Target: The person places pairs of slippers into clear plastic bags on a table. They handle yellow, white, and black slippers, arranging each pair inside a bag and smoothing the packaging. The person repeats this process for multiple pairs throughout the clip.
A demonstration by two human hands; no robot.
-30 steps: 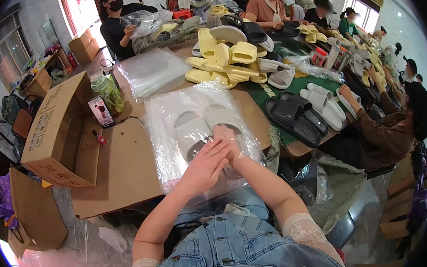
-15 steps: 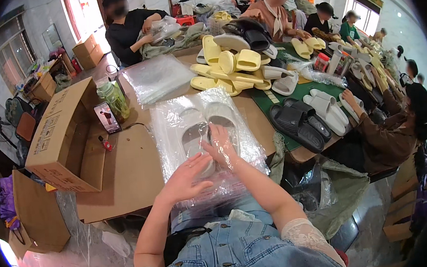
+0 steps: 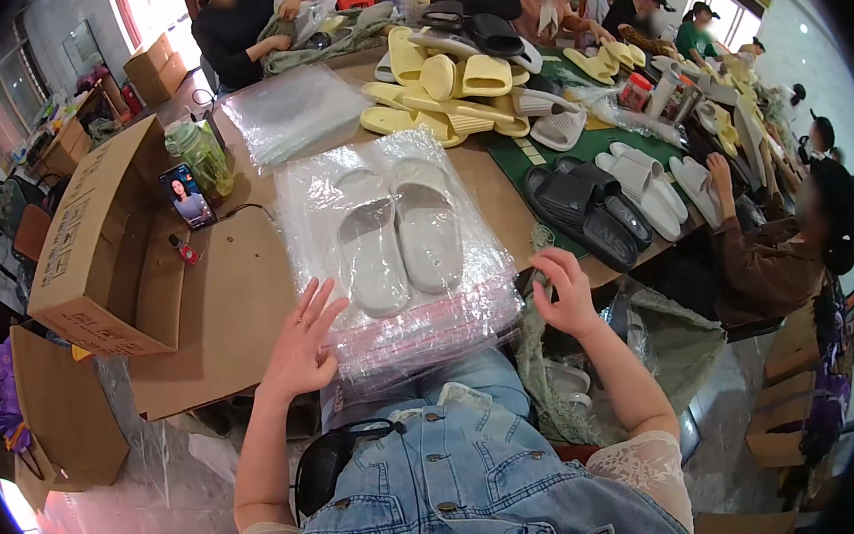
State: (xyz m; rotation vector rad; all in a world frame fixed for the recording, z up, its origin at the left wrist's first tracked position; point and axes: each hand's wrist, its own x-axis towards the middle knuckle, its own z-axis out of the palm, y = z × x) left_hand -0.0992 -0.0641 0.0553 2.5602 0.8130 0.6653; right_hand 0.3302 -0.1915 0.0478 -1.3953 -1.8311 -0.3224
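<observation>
A pair of light grey slides (image 3: pixel 374 256) lies side by side inside a clear plastic bag (image 3: pixel 486 252), toes pointing away from me. The bag rests on a stack of similar clear bags whose pinkish edges (image 3: pixel 423 338) hang at the table's near side. At the stack's left edge is my left hand (image 3: pixel 298 342), fingers spread, with nothing in it. My right hand (image 3: pixel 564 291) hovers off the stack's right corner, fingers apart and slightly curled, holding nothing.
Left stand an open cardboard box (image 3: pixel 110 252), a phone (image 3: pixel 187 197) and a green bottle (image 3: pixel 200 154). Flat plastic bags (image 3: pixel 290 117) lie beyond. Yellow slides (image 3: pixel 442 80) are heaped at centre; black slides (image 3: pixel 583 209) sit on a green mat. Several people work around the tables.
Both hands have lifted away from the slides and moved apart, the left to the left edge, the right to the right corner. The slides now lie uncovered by hands.
</observation>
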